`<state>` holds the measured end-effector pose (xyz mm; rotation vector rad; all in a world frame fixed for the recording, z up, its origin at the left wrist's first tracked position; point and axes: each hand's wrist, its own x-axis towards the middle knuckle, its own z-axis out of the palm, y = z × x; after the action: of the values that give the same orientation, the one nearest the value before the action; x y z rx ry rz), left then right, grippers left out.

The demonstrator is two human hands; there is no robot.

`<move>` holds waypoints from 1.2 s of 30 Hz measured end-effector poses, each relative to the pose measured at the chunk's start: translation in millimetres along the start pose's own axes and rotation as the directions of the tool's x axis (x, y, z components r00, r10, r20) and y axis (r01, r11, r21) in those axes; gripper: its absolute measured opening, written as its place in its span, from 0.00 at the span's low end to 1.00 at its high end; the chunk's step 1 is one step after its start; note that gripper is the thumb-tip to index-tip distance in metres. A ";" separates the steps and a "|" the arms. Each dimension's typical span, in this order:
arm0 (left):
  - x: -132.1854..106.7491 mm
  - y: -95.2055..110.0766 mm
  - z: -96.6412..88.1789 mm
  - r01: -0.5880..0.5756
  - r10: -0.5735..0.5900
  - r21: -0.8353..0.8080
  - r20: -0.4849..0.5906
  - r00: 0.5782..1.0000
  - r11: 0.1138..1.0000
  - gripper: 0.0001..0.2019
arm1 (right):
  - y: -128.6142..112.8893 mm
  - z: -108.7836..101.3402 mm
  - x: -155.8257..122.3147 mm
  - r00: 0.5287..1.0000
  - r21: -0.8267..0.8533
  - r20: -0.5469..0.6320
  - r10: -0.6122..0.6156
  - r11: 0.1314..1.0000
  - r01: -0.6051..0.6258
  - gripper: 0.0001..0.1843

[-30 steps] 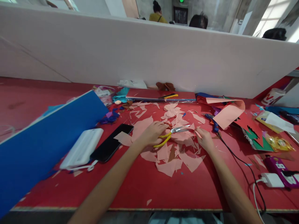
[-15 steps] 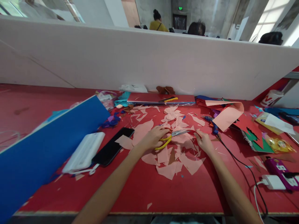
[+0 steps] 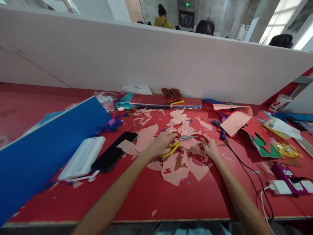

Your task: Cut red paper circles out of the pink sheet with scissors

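My left hand [image 3: 161,145] is closed around the handles of a pair of scissors [image 3: 181,139] with yellow and orange grips. The metal blades point right, toward my other hand. My right hand [image 3: 210,148] pinches a small curved red piece [image 3: 202,136], which looks like felt or paper. The red piece arches over to the blade tips; whether the blades are closed on it I cannot tell. Beneath both hands lies a loose heap of pink scraps [image 3: 179,176], with larger pink petal-like shapes [image 3: 146,135] left of the scissors.
A black phone [image 3: 113,153], a white packet [image 3: 83,158] and a tilted blue board [image 3: 53,150] are on the left. Rightward lie a blue-handled corded tool [image 3: 222,132], a curled pink sheet [image 3: 237,120] and a purple power strip [image 3: 285,178]. A white partition [image 3: 156,62] stands behind.
The red piece now arches more visibly between the blades and my right hand. Both hands keep their holds. The whole view has shifted slightly.
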<state>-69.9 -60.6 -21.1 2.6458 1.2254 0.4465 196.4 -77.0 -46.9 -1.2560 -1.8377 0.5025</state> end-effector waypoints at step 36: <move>0.1 6.9 -2.1 0.028 -0.026 -0.105 0.019 0.999 0.994 0.21 | -12.8 6.6 -3.0 0.996 0.181 -0.037 0.076 0.981 -0.068 0.23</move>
<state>-65.7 -64.8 -17.1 2.5368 1.1961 0.4685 184.2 -84.2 -42.9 -1.2046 -1.6750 0.6607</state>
